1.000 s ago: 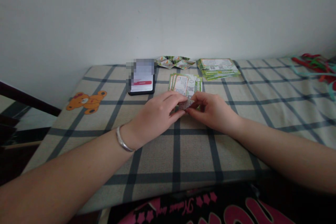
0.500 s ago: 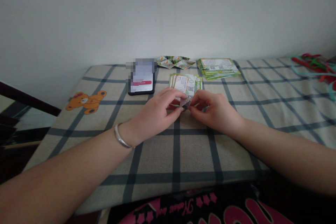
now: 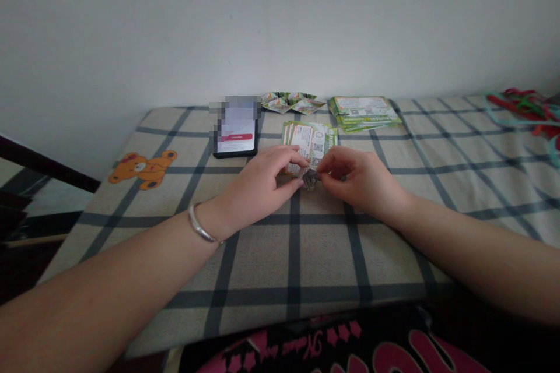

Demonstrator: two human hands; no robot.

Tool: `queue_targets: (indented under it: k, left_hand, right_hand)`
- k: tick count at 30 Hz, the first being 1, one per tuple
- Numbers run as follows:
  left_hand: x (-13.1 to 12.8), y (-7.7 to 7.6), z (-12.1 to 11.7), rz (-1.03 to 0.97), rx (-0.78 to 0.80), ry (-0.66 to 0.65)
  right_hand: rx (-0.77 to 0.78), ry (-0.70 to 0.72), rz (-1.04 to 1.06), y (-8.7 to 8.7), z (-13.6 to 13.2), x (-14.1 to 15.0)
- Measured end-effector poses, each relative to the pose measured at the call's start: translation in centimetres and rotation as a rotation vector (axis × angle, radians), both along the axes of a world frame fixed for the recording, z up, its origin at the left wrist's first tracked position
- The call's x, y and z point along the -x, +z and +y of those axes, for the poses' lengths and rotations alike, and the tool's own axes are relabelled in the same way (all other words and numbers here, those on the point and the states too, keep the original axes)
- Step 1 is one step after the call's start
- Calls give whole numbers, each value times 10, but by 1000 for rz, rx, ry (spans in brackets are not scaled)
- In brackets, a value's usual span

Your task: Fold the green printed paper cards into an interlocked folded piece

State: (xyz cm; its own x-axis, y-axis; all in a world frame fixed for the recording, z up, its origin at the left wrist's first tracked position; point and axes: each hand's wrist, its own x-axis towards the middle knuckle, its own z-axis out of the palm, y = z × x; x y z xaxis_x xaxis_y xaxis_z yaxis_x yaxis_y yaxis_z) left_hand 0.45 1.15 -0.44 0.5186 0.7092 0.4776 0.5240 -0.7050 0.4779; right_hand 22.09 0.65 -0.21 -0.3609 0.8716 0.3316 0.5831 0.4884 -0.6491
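Observation:
A small folded piece of printed paper point(image 3: 310, 179), greyish with fine print, is pinched between both hands just above the cloth. My left hand point(image 3: 273, 176), with a silver bangle at the wrist, is closed on its left side with thumb and fingertips. From the right, my right hand point(image 3: 356, 175) pinches its other edge between thumb and forefinger. Directly behind lies a fanned stack of green and white printed cards point(image 3: 308, 139), its near part hidden by my fingers. The paper's lower side is partly hidden by the fingertips.
A phone point(image 3: 238, 128) with a lit screen lies behind my left hand. Folded paper pieces point(image 3: 291, 103) sit by the wall, next to another card pile point(image 3: 365, 112). An orange bear cutout point(image 3: 143, 169) is at left; red and green strips point(image 3: 525, 108) are at far right.
The folded paper has turned between my fingers; its flat patterned face has given way to a darker, more open-looking side. Both hands have shifted slightly and keep hold of it.

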Motion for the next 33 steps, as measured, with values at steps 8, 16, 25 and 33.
queue_targets:
  k: [8, 16, 25, 33]
  left_hand:
    - [1, -1, 4, 124, -28, 9]
    - [6, -2, 11, 226, -119, -56]
    - [11, -4, 16, 270, -151, -161]
    - [11, -3, 18, 299, -182, -180]
  right_hand:
    - [41, -25, -96, 2, 4, -3]
    - [-163, 66, -227, 7, 6, -7]
    - [-287, 165, -404, 10, 9, -14]
    - [-310, 221, -470, 10, 11, -17]
